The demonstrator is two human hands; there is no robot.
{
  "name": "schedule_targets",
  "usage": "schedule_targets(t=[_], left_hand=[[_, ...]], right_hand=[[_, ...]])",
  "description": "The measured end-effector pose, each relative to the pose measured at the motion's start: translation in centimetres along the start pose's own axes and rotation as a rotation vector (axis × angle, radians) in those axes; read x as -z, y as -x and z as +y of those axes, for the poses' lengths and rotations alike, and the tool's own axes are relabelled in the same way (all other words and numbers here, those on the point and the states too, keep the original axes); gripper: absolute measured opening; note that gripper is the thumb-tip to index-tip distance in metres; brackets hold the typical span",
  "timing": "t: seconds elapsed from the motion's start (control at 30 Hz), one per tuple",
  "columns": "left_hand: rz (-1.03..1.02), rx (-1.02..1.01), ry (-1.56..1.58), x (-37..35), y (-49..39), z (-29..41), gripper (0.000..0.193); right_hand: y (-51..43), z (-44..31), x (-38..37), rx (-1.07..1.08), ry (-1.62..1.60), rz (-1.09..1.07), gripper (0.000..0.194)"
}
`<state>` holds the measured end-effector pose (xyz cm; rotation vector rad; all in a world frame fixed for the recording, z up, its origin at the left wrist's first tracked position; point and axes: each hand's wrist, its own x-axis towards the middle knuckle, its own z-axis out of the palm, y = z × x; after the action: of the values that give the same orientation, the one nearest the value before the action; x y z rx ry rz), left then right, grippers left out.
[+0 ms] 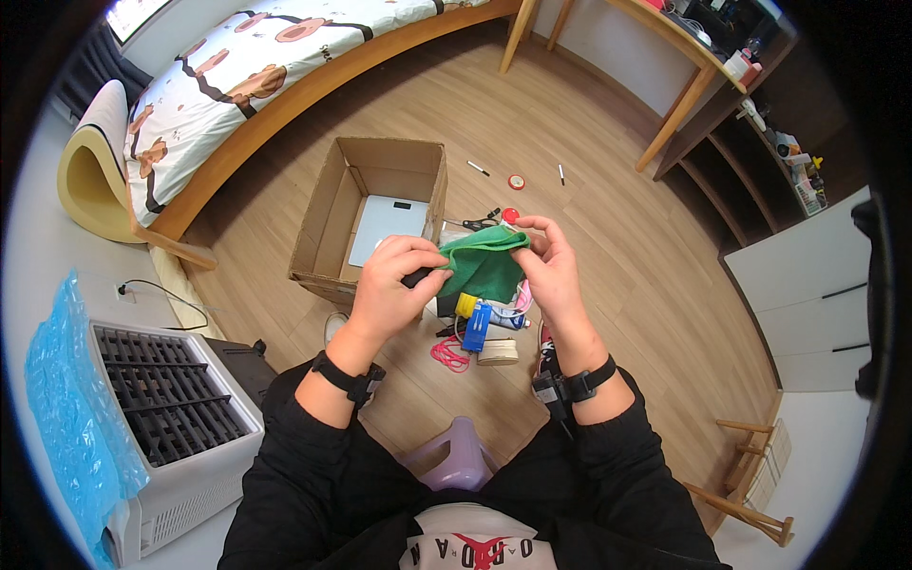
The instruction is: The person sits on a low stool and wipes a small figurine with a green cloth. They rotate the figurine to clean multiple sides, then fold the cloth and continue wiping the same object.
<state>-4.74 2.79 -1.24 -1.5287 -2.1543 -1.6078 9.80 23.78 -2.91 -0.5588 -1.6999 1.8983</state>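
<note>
A green cloth [484, 267] hangs in folds between my two hands. My left hand [400, 276] pinches its left edge, with a dark object partly hidden at the fingers. The upper right edge is gripped by my right hand [552, 260]. Left of the cloth stands an open cardboard box [324, 206], holding a white flat scale [385, 221] with a small dark display. Beneath the cloth lie a blue package [476, 328], a yellow item [467, 305], a blue-and-white tube [509, 317], a pink cord [449, 354] and a cream round zipped case [498, 352].
Two markers [478, 168] and a red tape roll [516, 182] lie on the wooden floor [605, 235]. A lilac stool [459, 456] is between my legs. A bed [285, 50], a white appliance with a black grille [178, 399] and a wooden desk [684, 43] stand around.
</note>
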Motion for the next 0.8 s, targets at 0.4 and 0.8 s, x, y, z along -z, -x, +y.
schedule_targets(t=[0.4,0.8], left_hand=[[-0.015,0.120,0.118,1.2,-0.2,-0.6,0.014],[-0.020,0.193,-0.067,2.3,-0.4,-0.5,0.024]], right_hand=[[-0.4,1.0,0.3,0.085,0.080,0.006,0.013],[0.2,-1.5,0.6,0.298,0.417,-0.015,0.012]])
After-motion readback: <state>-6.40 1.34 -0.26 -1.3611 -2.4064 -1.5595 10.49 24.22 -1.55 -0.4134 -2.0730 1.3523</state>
